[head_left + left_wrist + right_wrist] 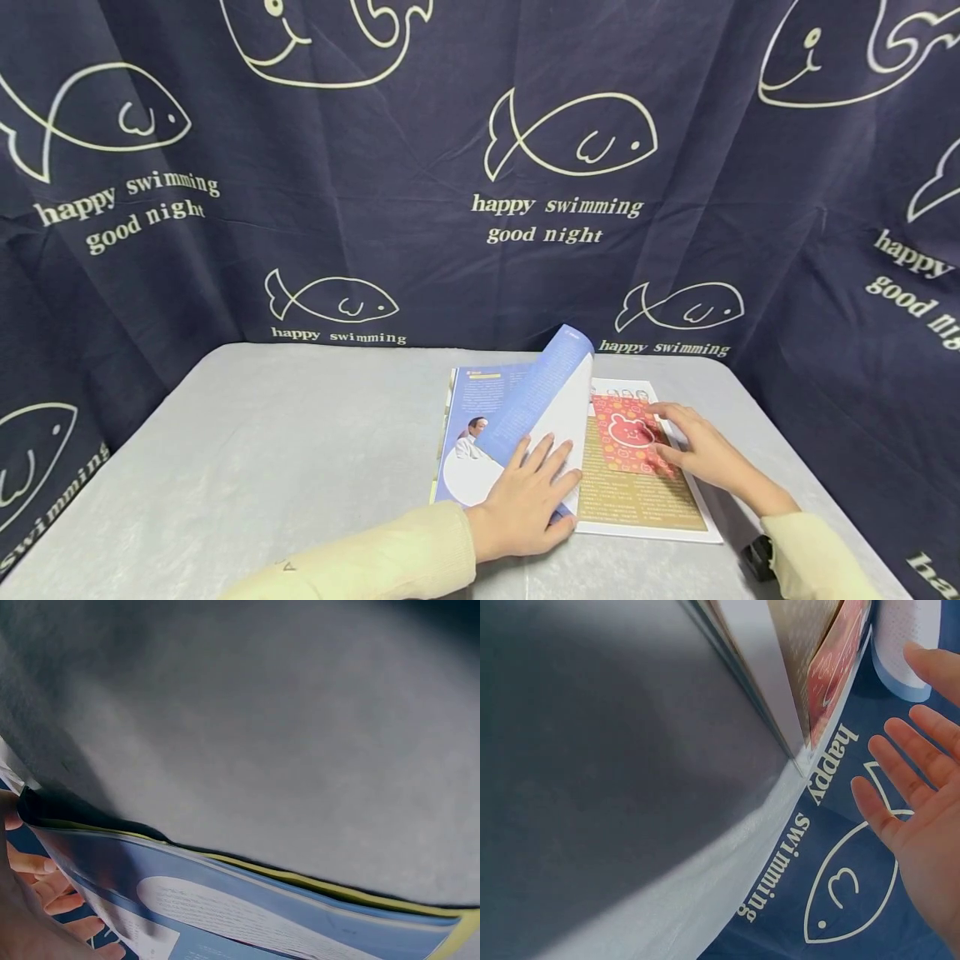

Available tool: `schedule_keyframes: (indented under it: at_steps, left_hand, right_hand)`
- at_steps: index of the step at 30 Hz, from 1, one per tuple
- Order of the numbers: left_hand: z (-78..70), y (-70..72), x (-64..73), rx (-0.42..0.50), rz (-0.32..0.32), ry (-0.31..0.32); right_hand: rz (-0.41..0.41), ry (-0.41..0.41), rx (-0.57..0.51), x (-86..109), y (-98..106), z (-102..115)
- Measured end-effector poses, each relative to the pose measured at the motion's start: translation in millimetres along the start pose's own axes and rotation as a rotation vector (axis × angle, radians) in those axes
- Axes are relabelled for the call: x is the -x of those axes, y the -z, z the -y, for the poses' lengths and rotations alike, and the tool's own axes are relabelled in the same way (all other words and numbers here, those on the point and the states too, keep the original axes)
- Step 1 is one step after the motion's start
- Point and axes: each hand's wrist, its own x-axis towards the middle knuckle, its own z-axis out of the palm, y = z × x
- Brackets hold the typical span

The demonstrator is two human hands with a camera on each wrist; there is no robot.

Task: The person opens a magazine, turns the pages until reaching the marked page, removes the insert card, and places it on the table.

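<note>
An open magazine [495,408] lies on the table, one blue-and-white page [551,400] lifted and curling over toward the left. My left hand [528,496] rests on that page near the bottom of the spine, fingers spread and straight. On the brown right-hand page [637,504] lies a red patterned card [626,433] with a bear face. Beside the card's right edge is my right hand [708,450], thumb and fingers apart. From the right wrist, this hand [930,802] shows extended fingers with nothing between them, and the red card [836,675] appears away from it.
The light grey table [300,450] extends left of the magazine. Behind it and at both sides hangs a dark blue curtain [435,250] printed with fish and lettering. A small black object [759,557] sits at the right wrist.
</note>
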Motion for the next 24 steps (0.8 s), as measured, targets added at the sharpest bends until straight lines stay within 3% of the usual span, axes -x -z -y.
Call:
schedule_keyframes:
  at_steps: [15, 24]
  left_hand:
    - [1.3, 0.5, 3.0, 0.039, 0.046, 0.043]
    - [3.5, 0.3, 5.2, 0.014, 0.01, 0.026]
  right_hand:
    - [0.029, -0.101, -0.049, -9.8, -2, -20]
    - [0.097, -0.154, -0.088, -16.1, -3, -34]
